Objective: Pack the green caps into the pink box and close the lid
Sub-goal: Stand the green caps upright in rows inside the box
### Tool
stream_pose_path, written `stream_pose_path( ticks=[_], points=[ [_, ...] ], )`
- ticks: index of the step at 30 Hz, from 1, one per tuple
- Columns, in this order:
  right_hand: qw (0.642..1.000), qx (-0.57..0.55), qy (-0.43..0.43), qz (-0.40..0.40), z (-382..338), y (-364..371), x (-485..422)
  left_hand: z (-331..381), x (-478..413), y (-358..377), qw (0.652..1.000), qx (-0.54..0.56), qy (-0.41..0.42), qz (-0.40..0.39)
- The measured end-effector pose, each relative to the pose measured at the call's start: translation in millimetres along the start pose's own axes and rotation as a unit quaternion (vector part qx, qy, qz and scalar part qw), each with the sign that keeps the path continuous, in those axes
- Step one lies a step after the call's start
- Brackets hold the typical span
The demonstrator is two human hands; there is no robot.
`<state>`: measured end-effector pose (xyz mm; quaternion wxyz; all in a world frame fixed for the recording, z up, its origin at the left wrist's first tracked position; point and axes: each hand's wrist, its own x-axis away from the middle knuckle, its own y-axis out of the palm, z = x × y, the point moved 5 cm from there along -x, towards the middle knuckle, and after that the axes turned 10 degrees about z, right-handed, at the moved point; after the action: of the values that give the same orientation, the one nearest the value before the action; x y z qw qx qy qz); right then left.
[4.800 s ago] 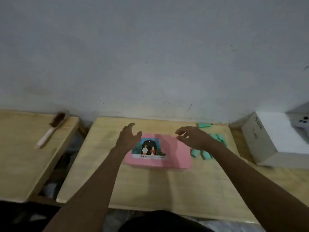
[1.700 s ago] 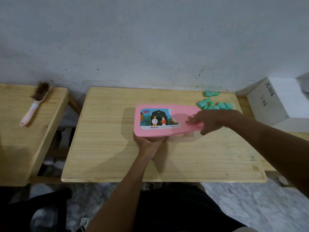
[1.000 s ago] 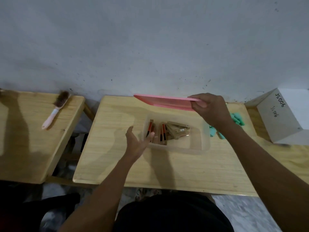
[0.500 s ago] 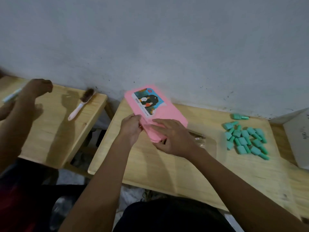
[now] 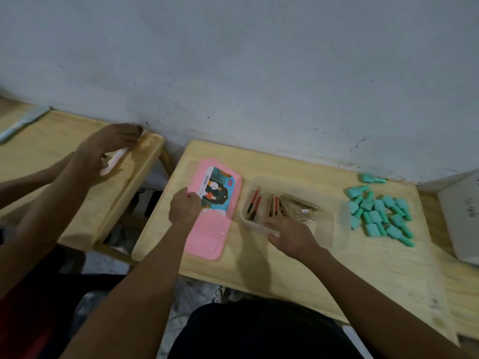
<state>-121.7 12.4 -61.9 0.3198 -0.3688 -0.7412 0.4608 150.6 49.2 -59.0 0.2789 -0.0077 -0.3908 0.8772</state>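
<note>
Green caps (image 5: 379,215): loose pile on the wooden table (image 5: 298,260), right of the clear box (image 5: 337,229), which holds gold tubes (image 5: 298,209); pink lid (image 5: 215,211) flat on the table left of the box, left hand (image 5: 184,209) clenched on its edge; right hand (image 5: 290,237) at the box's near rim, fingers spread, grasping nothing; another person's hand (image 5: 103,151) on the neighbouring table.

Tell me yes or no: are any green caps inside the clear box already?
No. The green caps all lie in a heap on the table right of the clear box, which holds only brown and red sticks.
</note>
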Motion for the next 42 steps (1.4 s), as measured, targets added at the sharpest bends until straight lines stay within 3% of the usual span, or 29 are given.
stream_pose_path(
  ticks=[3, 6, 8, 12, 15, 17, 19, 22, 24, 38, 40, 42],
  points=[
    [1.0, 0.002, 0.012, 0.007, 8, 1, 5, -9, -3, 19, 0.998, -0.052, 0.004, -0.025],
    [1.0, 0.009, 0.001, 0.012, 13, 4, 7, -7, -4, 31, 0.983, -0.169, 0.079, -0.005],
    [1.0, 0.015, -0.007, 0.017, 15, 5, 7, 1, 3, 43, 0.98, -0.147, 0.134, -0.007],
    [0.999, 0.028, -0.015, 0.027, 20, 3, 10, 22, 35, 72, 0.977, 0.004, 0.144, -0.155],
    [0.993, 0.005, -0.01, 0.116, 34, -15, 16, 32, 57, 83, 0.963, 0.021, 0.189, -0.19],
    [0.969, 0.01, 0.057, 0.242, 58, -32, 25, 31, 61, 87, 0.963, 0.031, 0.194, -0.183],
    [0.93, 0.007, 0.18, 0.321, 87, -43, 39, 31, 62, 88, 0.966, 0.033, 0.185, -0.175],
    [0.885, -0.086, 0.37, 0.27, 123, -38, 56, 34, 62, 89, 0.969, 0.025, 0.177, -0.169],
    [0.866, -0.165, 0.407, 0.24, 134, -31, 58, 36, 65, 87, 0.971, 0.027, 0.172, -0.165],
    [0.848, -0.206, 0.397, 0.285, 141, -25, 59, 36, 75, 87, 0.974, 0.046, 0.158, -0.153],
    [0.859, -0.167, 0.384, 0.294, 134, -28, 59, 38, 78, 85, 0.974, 0.035, 0.176, -0.14],
    [0.886, -0.055, 0.321, 0.329, 118, -37, 57, 42, 82, 81, 0.967, -0.012, 0.242, -0.072]
  ],
)
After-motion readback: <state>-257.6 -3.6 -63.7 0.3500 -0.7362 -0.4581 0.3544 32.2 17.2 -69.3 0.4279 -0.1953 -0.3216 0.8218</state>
